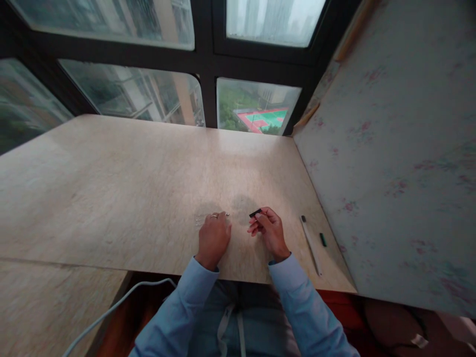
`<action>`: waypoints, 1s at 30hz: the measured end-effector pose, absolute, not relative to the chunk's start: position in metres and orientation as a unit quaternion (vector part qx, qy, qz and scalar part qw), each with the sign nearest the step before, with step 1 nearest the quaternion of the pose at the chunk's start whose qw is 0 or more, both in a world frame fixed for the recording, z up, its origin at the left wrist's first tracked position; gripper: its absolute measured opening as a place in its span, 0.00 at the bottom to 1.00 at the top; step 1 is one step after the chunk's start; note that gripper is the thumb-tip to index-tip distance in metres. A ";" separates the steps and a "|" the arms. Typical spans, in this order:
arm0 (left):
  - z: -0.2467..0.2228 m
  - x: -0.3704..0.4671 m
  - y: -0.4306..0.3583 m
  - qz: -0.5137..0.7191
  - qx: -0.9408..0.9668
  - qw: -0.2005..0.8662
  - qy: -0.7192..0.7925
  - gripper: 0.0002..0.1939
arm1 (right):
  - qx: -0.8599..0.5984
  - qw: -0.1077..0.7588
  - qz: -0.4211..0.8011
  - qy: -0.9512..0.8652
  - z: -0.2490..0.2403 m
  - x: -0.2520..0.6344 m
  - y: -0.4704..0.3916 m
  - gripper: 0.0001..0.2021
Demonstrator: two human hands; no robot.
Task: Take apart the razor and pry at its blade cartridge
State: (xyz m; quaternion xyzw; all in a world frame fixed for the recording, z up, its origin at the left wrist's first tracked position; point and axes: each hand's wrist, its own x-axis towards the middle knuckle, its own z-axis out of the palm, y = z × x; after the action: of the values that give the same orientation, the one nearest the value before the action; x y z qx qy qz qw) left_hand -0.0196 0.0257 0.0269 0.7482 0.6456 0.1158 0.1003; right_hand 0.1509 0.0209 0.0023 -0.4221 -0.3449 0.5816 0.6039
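Note:
Between the thumb and fingers of my right hand is a small black stick-like piece, held just above the stone-like surface. My left hand, with a ring on one finger, rests on the surface to the left, fingers curled. A tiny shiny metal tip shows at its fingertips; what it belongs to is too small to tell. Beside the left hand lies a clear, hard-to-see transparent item. The two hands are apart.
To the right lie a white toothbrush-like stick with a dark end and a short green piece. A floral wall borders the right side, windows the back. A pale cable hangs at the front left.

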 end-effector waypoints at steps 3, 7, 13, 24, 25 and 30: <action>0.027 -0.017 0.030 0.116 0.746 0.113 0.646 0.11 | -0.414 0.607 0.585 -0.344 0.003 0.150 0.020 0.11; 0.027 -0.015 0.032 0.202 0.724 0.177 0.636 0.10 | -0.409 0.627 0.569 -0.340 0.001 0.151 0.019 0.11; 0.032 -0.013 0.032 0.414 0.544 0.492 0.539 0.11 | -0.417 0.652 0.542 -0.328 0.002 0.153 0.017 0.12; 0.014 0.025 0.022 0.490 0.335 0.696 0.405 0.17 | -0.514 0.667 0.295 -0.452 0.000 0.149 0.012 0.06; 0.013 0.027 0.021 0.492 0.343 0.688 0.409 0.17 | -0.518 0.659 0.271 -0.474 -0.001 0.149 0.012 0.06; 0.011 0.028 0.021 0.497 0.377 0.656 0.426 0.17 | -0.525 0.643 0.232 -0.506 -0.006 0.149 0.011 0.09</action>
State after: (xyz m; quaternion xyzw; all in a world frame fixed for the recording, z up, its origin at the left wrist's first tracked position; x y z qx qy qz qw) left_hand 0.0279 0.0213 0.0106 0.3765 0.4255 0.4972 0.6557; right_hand 0.1490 0.0113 -0.0058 -0.5253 -0.5062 0.2320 0.6434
